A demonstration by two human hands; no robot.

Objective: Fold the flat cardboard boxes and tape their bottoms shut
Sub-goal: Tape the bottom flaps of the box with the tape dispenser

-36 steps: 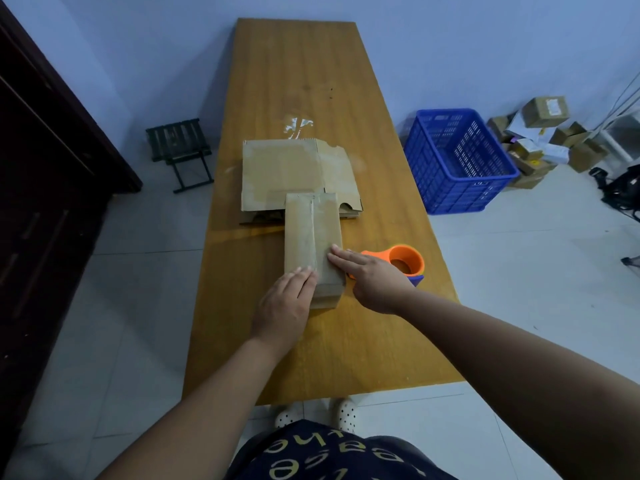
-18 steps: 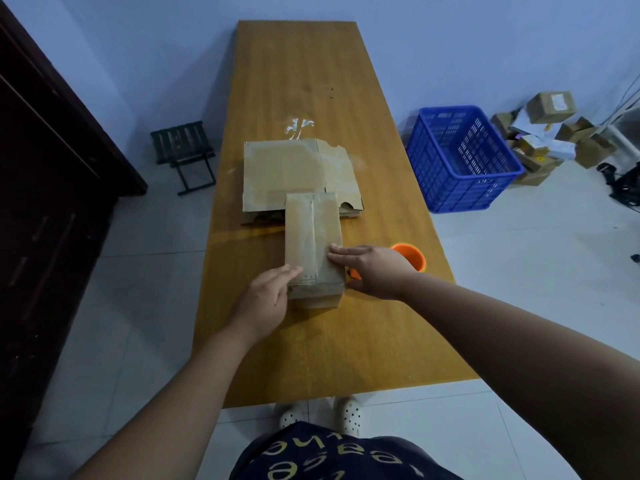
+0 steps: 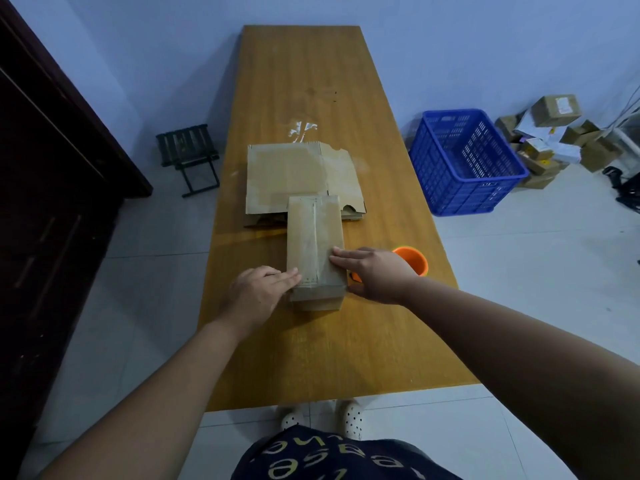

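Note:
A folded cardboard box (image 3: 313, 237) lies lengthwise on the wooden table (image 3: 304, 81), a strip of clear tape running down its top seam. My left hand (image 3: 258, 294) presses its near left edge with flat fingers. From the right side, my right hand (image 3: 372, 270) lays its fingers on the box's top and its thumb against the side. Behind the box sits a stack of flat cardboard boxes (image 3: 294, 173). An orange tape dispenser (image 3: 414, 259) stands just right of my right hand, partly hidden by it.
A blue plastic crate (image 3: 464, 161) stands on the floor right of the table, with a heap of small cartons (image 3: 554, 133) beyond it. A small dark folding stool (image 3: 188, 154) is on the left, and a dark wooden cabinet (image 3: 45, 202) lines the left wall.
My left hand slid from the box's top down to its near left edge. The right hand stayed on the right side, now covering more of the dispenser. My head camera shifted slightly.

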